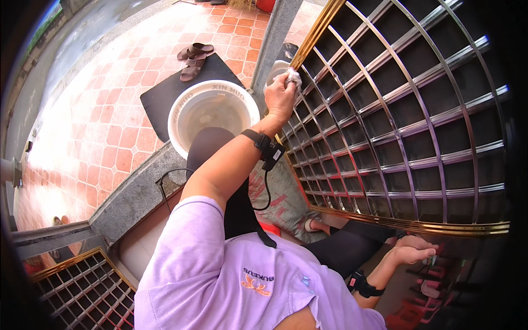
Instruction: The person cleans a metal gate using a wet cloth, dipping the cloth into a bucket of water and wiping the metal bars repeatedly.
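Observation:
My left hand (281, 97) is closed around a crumpled whitish cloth (293, 78). It presses the cloth against the gold-coloured trim (312, 37) along the edge of a dark door panel with a chrome grid (396, 136). A strap with a small black device (270, 152) circles my left wrist. Below that arm stands a round white basin (175, 138) with water in it and lettering on its rim. My right hand (412, 255) is low at the right, beside the shiny panel below the grid. A similar hand shape just above it looks like its reflection. Whether its fingers hold anything is unclear.
Brown sandals (194, 62) lie on a black mat (159, 99) by the basin. Orange floor tiles (123, 136) stretch outside a grey stone sill (123, 206). Another gridded panel (78, 288) is at lower left. A grey-green sheet with red marks (284, 198) covers floor beside the door.

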Demonstrator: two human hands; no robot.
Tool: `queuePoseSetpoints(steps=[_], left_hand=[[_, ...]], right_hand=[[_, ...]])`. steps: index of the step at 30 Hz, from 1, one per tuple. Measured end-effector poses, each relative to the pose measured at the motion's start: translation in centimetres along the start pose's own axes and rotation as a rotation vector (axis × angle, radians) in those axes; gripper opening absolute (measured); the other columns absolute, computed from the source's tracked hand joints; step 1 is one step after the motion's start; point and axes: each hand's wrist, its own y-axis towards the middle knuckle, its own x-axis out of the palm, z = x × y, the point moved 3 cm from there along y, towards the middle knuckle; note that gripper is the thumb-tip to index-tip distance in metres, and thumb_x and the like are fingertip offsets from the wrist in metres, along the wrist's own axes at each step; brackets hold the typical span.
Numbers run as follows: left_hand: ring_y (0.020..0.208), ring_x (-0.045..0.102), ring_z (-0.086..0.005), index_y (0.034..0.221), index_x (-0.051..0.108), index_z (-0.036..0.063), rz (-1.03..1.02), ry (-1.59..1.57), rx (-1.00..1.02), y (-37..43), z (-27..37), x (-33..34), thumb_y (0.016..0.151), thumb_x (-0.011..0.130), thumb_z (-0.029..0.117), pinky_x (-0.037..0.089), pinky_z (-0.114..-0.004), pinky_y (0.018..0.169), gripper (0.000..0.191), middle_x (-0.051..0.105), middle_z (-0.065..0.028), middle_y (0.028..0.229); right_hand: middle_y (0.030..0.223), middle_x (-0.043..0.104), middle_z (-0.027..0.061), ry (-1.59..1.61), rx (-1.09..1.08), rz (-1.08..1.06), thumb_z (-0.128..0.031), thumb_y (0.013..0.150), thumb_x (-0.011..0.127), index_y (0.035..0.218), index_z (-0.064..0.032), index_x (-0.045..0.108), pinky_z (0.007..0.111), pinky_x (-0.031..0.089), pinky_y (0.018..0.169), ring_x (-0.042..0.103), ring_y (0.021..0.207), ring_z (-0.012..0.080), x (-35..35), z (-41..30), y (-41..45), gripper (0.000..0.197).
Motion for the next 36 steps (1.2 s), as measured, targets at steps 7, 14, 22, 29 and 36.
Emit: queuePoseSetpoints(steps=[7,14,22,29,36], left_hand=[[0.082,0.06,-0.0322,0.099,0.058,0.0137,0.045,0.372,0.309,0.8,-0.4,1.7,0.075,0.061,0.019,0.048,-0.042,0.067,0.025,0.062,-0.0113,0.091],[0.078,0.062,-0.0344,0.102,0.059,0.0131,-0.15,0.461,0.364,0.4,0.4,2.0,0.083,0.053,0.026,0.049,-0.044,0.067,0.024,0.063,-0.0145,0.09],[0.065,0.058,-0.0178,0.108,0.06,0.0048,-0.469,-0.096,0.16,0.0,-2.8,2.0,0.083,0.05,0.01,0.045,-0.03,0.056,0.028,0.061,-0.0088,0.076],[0.074,0.064,-0.0292,0.104,0.061,0.0066,-0.116,0.063,0.158,-0.8,-1.7,0.8,0.072,0.066,0.02,0.049,-0.035,0.071,0.035,0.064,-0.0206,0.083],[0.078,0.061,-0.0347,0.093,0.051,0.01,-0.014,0.196,0.018,2.0,0.1,-0.1,0.069,0.068,0.021,0.048,-0.043,0.069,0.032,0.062,-0.0163,0.087]], right_hand=[[0.125,0.043,0.0171,-0.065,0.023,0.042,-0.057,0.091,0.037,0.127,0.0076,0.036,0.033,0.035,0.097,0.044,0.111,0.0217,1.3,-1.4,-1.0,0.074],[0.125,0.044,0.0172,-0.018,-0.004,0.027,-0.06,0.089,0.039,0.128,0.0081,0.034,0.033,0.037,0.097,0.044,0.111,0.0218,1.3,-1.1,-0.8,0.079],[0.124,0.045,0.0167,-0.059,0.038,0.066,-0.061,0.088,0.038,0.128,0.0037,0.036,0.034,0.04,0.094,0.048,0.108,0.0227,0.8,-0.8,-0.5,0.077],[0.116,0.048,0.0137,-0.125,0.052,0.005,-0.062,0.089,0.037,0.124,0.0021,0.039,0.034,0.04,0.089,0.047,0.103,0.0209,0.6,-1.1,-0.7,0.074],[0.119,0.047,0.0145,-0.081,0.03,-0.003,-0.063,0.088,0.036,0.126,0.0034,0.037,0.033,0.039,0.092,0.047,0.106,0.0212,1.2,-1.3,-1.0,0.076]])
